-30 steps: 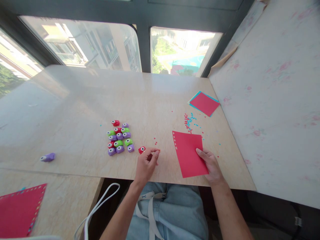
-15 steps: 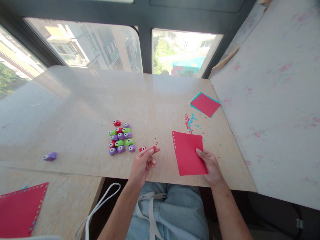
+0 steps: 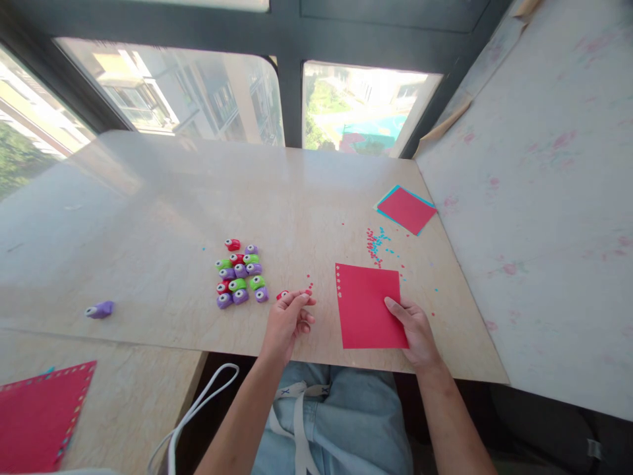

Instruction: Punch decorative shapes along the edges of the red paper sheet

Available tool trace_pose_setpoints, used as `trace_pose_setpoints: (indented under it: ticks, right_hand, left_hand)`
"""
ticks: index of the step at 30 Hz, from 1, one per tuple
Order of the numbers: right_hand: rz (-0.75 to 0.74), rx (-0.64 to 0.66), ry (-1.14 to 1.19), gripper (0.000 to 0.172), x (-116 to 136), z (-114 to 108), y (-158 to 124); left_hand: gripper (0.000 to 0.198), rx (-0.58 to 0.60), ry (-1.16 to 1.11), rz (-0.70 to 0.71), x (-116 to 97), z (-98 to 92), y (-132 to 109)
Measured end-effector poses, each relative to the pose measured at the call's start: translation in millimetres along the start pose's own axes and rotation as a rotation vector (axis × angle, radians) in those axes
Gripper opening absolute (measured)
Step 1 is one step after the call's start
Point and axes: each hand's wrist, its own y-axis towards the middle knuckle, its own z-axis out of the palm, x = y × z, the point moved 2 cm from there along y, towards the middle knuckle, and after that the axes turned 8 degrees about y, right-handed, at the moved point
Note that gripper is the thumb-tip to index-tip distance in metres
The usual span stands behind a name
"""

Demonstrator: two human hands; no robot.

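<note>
My right hand (image 3: pixel 417 328) grips the right edge of a red sheet of paper (image 3: pixel 368 313), thumb on top. Several small punched holes run down the sheet's upper left edge. Left of it, my left hand (image 3: pixel 289 320) is closed in a pinch of thumb and forefinger. A small red paper cutout (image 3: pixel 307 292) shows at those fingertips. Just behind this hand lies a red craft punch (image 3: pixel 282 295), partly hidden by the fingers. A few loose red cutouts (image 3: pixel 310 285) lie on the table beyond the fingertips.
Red, green and purple craft punches (image 3: pixel 240 270) stand grouped left of centre. One purple punch (image 3: pixel 99 309) lies far left. Red and blue cutouts (image 3: pixel 376 244) are scattered behind the sheet, near a stack of coloured paper (image 3: pixel 408 210). A punched red sheet (image 3: pixel 44 415) lies lower left, near a white cable (image 3: pixel 198 402).
The red sheet has turned slightly and shifted a little left with my right hand. My left hand has moved slightly, its fingers curling closer together.
</note>
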Motion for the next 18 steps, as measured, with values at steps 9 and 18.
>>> trace_pose_setpoints:
  ticks: [9, 18]
  right_hand:
    - [0.004, -0.019, 0.025, 0.033, -1.3, -2.6, 1.4]
    - [-0.004, 0.003, 0.031, 0.034, -1.9, -4.5, 2.1]
  left_hand:
    - [0.049, -0.017, 0.246, 0.119, 7.0, 4.0, -3.0]
    - [0.020, -0.311, 0.637, 0.639, -0.1, -22.8, -20.3]
